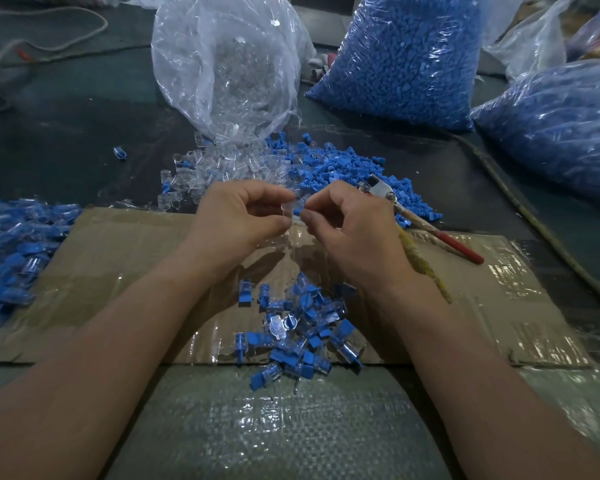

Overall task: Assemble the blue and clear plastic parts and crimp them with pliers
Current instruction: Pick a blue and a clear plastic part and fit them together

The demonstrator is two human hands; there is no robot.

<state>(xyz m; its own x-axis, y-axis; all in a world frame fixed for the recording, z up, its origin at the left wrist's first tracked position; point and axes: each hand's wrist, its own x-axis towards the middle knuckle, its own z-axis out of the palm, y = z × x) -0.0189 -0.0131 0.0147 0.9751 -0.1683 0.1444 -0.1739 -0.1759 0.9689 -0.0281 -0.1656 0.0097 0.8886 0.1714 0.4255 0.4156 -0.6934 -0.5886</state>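
Pinching one clear part (288,206), left hand (236,221); right hand (355,233) pinches one blue part (297,212); one pliers (381,191) alongside.

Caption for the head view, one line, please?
Assembly: left hand pinches a clear part, right hand a blue part; pliers lie alongside.

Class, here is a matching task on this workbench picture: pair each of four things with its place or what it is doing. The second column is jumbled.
Column one
1. left hand
2. right hand
3. pliers
4. heap of assembled pieces

Column two
A. lies on the cardboard, between the forearms
B. pinches a blue part
C. lies to the right of both hands, one handle red
D. pinches a clear part

Pairs: 1-D, 2-B, 3-C, 4-A
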